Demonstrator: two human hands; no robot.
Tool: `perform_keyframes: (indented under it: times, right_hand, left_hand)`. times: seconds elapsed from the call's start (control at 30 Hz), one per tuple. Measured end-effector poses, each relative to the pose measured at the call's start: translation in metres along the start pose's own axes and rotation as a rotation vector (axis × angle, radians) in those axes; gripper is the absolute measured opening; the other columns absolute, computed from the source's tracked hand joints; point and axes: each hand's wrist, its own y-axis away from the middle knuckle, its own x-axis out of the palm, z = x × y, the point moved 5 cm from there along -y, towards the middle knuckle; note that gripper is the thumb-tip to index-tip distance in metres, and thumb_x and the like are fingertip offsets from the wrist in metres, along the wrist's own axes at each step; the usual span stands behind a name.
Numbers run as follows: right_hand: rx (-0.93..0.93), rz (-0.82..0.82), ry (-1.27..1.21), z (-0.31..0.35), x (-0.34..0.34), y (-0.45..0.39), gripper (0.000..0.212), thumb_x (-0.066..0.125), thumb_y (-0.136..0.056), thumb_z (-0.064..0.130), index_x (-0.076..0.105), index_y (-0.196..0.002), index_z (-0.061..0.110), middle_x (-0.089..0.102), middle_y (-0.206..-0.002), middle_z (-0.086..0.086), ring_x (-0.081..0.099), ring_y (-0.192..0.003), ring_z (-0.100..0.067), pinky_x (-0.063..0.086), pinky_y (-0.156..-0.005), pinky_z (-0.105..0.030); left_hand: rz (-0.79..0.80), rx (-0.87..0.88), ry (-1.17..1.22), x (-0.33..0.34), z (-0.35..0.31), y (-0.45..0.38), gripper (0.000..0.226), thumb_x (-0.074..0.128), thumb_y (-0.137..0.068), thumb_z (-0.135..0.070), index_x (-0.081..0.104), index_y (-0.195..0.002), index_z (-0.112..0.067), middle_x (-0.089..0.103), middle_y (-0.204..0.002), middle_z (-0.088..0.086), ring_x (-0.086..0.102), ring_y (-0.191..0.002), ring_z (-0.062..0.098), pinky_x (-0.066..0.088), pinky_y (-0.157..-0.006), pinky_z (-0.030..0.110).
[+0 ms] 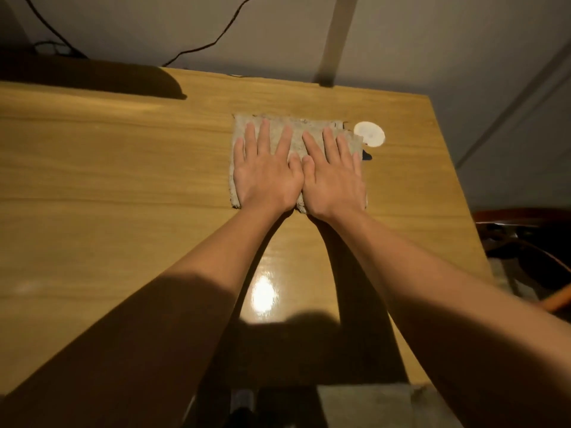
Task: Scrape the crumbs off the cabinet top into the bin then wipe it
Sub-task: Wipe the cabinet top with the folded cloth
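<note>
Both hands flat on a grey-beige, frayed rectangular cloth (pixel 296 131) lying on the glossy light-wood cabinet top (pixel 123 180), toward its far right part

Left hand (pixel 265 177): palm down on the left half of the cloth, fingers straight and spread apart, pressing, not curled round anything. Right hand (pixel 335 180): same pose on the right half, fingers straight and slightly fanned. The two thumbs touch side by side at the cloth's middle. Both forearms are bare and reach out from the bottom of the view

Cloth is spread flat, its far edge ragged, and its near edge is mostly hidden under the wrists. Just beside the cloth's far right corner sits a round white patch (pixel 369 134) on the wood, with a small dark mark (pixel 367 156) next to the cloth's right edge; can't tell what either is

A bright light reflection (pixel 264 295) shows on the wood between the forearms. A black cable (pixel 213 41) runs along the grey wall (pixel 432 41) behind the cabinet. Can't see crumbs on the surface at this resolution
</note>
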Motion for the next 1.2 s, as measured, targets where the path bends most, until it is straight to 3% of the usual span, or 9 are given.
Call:
perform_keyframes:
  times: [0.27,0.47,0.93,1.2]
  right_hand:
    - [0.039,0.02,-0.012,-0.046,0.003,0.172,0.053,0.007,-0.109,0.045,0.003,-0.161,0.041,-0.012,-0.17,0.007,-0.019,-0.155,-0.012,-0.008,-0.127,-0.043]
    - [0.057,0.029,-0.012,-0.065,0.003,0.239,0.052,0.008,-0.109,0.046,0.001,-0.161,0.042,-0.013,-0.17,0.007,-0.019,-0.155,-0.013,-0.007,-0.127,-0.045]
    - [0.137,-0.01,0.016,-0.068,0.003,0.221,0.053,0.006,-0.108,0.047,-0.003,-0.16,0.045,-0.015,-0.17,0.007,-0.022,-0.154,-0.016,-0.005,-0.126,-0.049]
    - [0.196,-0.027,-0.004,-0.084,-0.002,0.152,0.053,0.007,-0.108,0.044,-0.001,-0.16,0.046,-0.014,-0.17,0.007,-0.021,-0.155,-0.017,-0.007,-0.126,-0.048]
  left_hand:
    - [0.008,0.04,-0.002,0.011,-0.035,0.168,0.059,0.01,-0.099,-0.049,0.002,-0.157,-0.036,-0.007,-0.166,0.003,-0.012,-0.152,0.024,-0.005,-0.122,0.045]
    - [-0.002,0.073,-0.014,0.019,-0.049,0.236,0.06,0.009,-0.099,-0.051,0.002,-0.157,-0.035,-0.006,-0.166,0.004,-0.011,-0.152,0.025,-0.002,-0.122,0.046]
    - [0.058,0.143,-0.016,0.014,-0.057,0.204,0.062,0.002,-0.096,-0.05,0.002,-0.157,-0.037,-0.01,-0.166,0.0,-0.015,-0.151,0.025,-0.004,-0.122,0.047]
    - [0.058,0.14,-0.036,0.023,-0.077,0.133,0.056,0.009,-0.102,-0.051,0.003,-0.156,-0.039,-0.007,-0.166,-0.002,-0.014,-0.152,0.025,-0.004,-0.122,0.046]
